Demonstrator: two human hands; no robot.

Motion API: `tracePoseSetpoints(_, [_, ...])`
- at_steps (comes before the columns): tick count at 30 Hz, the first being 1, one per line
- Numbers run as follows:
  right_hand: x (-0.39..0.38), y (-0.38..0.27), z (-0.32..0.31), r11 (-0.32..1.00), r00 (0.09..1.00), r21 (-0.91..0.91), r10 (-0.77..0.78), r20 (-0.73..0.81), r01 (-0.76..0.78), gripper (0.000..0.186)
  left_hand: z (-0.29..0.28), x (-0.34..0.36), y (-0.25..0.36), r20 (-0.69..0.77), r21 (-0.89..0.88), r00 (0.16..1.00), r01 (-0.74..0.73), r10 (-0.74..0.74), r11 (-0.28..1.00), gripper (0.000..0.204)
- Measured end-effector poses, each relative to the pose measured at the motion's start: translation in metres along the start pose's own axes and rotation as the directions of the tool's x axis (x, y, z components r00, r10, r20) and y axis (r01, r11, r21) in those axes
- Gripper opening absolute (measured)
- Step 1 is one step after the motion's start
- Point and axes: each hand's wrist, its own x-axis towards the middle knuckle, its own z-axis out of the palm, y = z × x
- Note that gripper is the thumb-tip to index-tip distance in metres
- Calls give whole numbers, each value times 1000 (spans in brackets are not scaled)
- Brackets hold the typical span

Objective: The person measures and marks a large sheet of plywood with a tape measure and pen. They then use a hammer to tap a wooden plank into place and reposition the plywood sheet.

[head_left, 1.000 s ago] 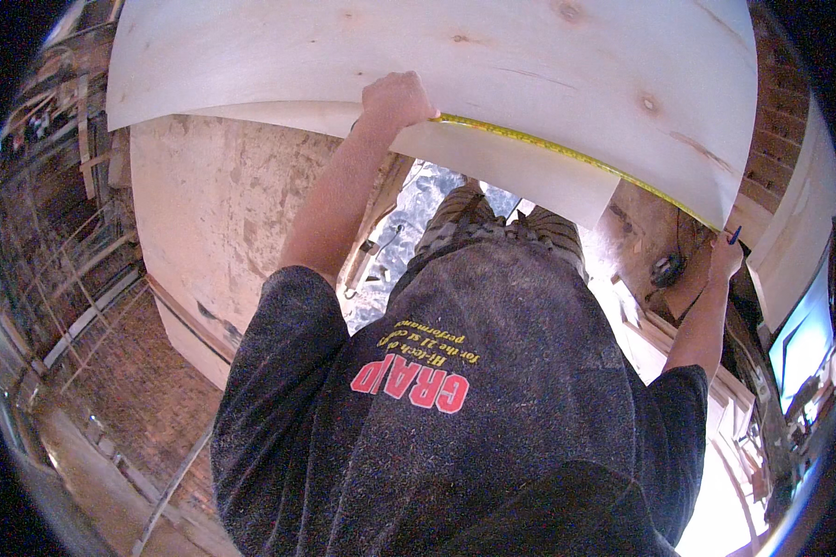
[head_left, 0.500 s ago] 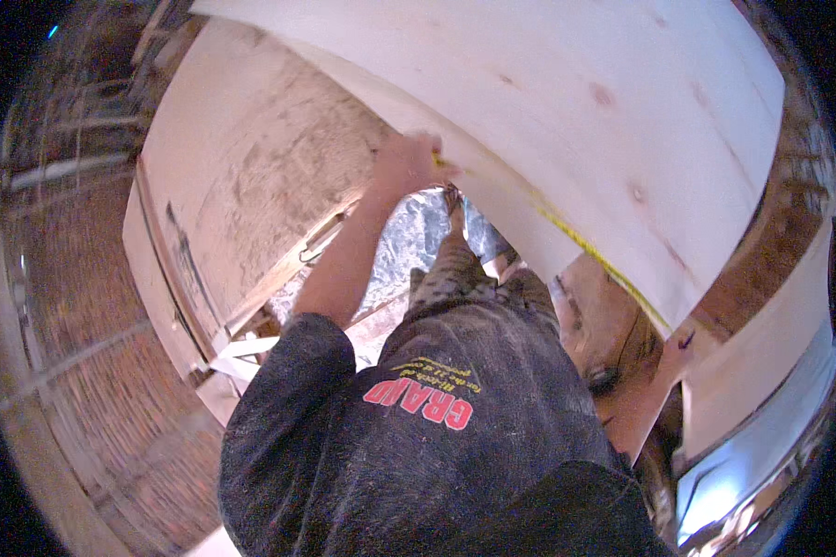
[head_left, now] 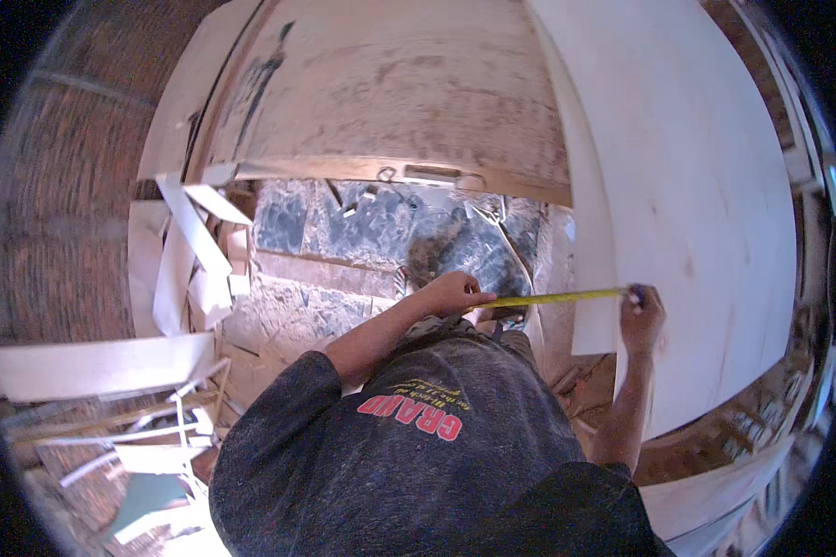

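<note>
A yellow tape measure (head_left: 557, 298) stretches level between my two hands, a short length of its blade showing in front of my body. My left hand (head_left: 450, 292) pinches the blade's free end. Around the dark case at its other end, my right hand (head_left: 645, 320) is closed; the fingers hide most of the case. Behind the right hand lies a large pale wooden sheet (head_left: 706, 195), with another sheet's edge showing beneath its left side. My right hand is over the sheet's near part; whether it touches the wood I cannot tell.
A worn wooden worktable (head_left: 409, 102) stands ahead, with metal fittings on its near edge. Dusty floor (head_left: 297, 306) with scraps shows below it. White board offcuts (head_left: 186, 251) lean at the left, near a long white strip (head_left: 102, 365) and thin sticks. A brick wall (head_left: 65, 186) is beyond.
The tape ran long along the sheet's edge; now its exposed blade is shorter and lies off that edge. My hands have come closer together, and the view has turned left.
</note>
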Motion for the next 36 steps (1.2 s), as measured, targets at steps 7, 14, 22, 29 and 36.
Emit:
tracePoseSetpoints(7, [14,-235,203,793,685,188,-599,416,579,19,-71,-74,-96,-204,-763,966,-57,-156,643,50])
tracePoseSetpoints(14, [-25,-403,299,757,416,356,-616,669,548,42,-174,-161,-170,-415,-907,835,-346,-363,240,40])
tracePoseSetpoints(22, [-10,-497,377,692,375,433,-696,612,578,72,-242,-169,-217,-596,-791,734,-607,-327,79,42])
tracePoseSetpoints(29, [95,-515,450,787,516,283,-584,627,548,59,-334,-175,-282,-585,-799,589,-300,-557,522,39])
tracePoseSetpoints(36, [202,-576,495,692,570,-77,-521,636,718,54,-425,-250,-375,-781,-621,11,-126,-625,774,18])
